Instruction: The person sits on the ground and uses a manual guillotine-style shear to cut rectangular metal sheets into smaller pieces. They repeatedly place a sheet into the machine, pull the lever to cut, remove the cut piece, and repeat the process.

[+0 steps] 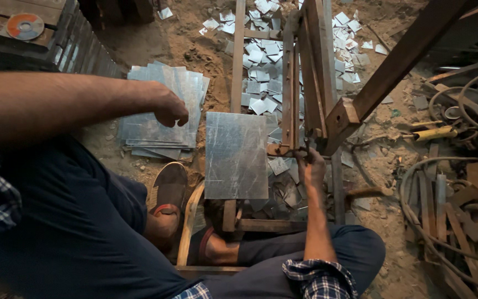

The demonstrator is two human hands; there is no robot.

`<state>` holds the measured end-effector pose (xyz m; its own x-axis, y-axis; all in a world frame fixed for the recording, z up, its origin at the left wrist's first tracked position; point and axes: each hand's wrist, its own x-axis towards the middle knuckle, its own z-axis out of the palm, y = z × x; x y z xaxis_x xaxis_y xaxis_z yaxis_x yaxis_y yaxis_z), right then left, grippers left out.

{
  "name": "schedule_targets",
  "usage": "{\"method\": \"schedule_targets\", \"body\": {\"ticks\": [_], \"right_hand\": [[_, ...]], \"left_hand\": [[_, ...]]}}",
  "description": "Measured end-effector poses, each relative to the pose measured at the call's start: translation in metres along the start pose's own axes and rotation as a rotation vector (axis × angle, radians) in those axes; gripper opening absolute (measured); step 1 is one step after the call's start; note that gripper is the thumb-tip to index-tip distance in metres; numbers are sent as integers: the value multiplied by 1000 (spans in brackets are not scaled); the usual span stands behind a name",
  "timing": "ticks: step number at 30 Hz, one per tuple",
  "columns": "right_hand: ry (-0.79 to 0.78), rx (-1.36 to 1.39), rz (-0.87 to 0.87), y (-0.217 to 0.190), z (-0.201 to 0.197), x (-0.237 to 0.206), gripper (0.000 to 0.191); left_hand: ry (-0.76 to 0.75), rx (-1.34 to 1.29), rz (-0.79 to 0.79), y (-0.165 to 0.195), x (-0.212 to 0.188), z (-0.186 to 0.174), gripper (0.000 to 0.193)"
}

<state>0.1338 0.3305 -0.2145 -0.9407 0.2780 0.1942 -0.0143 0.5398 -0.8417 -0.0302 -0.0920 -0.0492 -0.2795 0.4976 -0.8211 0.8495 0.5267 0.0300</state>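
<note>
A square metal sheet lies flat on the wooden frame of a cutting machine in front of me. My left hand hovers with curled fingers over a stack of similar metal sheets on the dirt floor to the left; it holds nothing that I can see. My right hand grips a part of the machine frame at the sheet's right edge. Both my feet in sandals rest by the machine's base.
Several small cut metal squares litter the ground behind and under the machine. A heavy rusty lever beam slants up to the right. Cables, a yellow-handled tool and wood scraps lie at right. A disc sits on a bench top left.
</note>
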Motion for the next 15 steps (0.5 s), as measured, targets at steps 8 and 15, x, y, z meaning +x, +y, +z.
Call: {"method": "schedule_targets", "body": {"ticks": [8, 15], "right_hand": [[144, -258, 70, -6, 11, -4, 30], [50, -171, -40, -6, 6, -3, 28]], "left_hand": [[-39, 15, -38, 2, 0, -1, 45], [-73, -7, -88, 5, -1, -1, 46]]}}
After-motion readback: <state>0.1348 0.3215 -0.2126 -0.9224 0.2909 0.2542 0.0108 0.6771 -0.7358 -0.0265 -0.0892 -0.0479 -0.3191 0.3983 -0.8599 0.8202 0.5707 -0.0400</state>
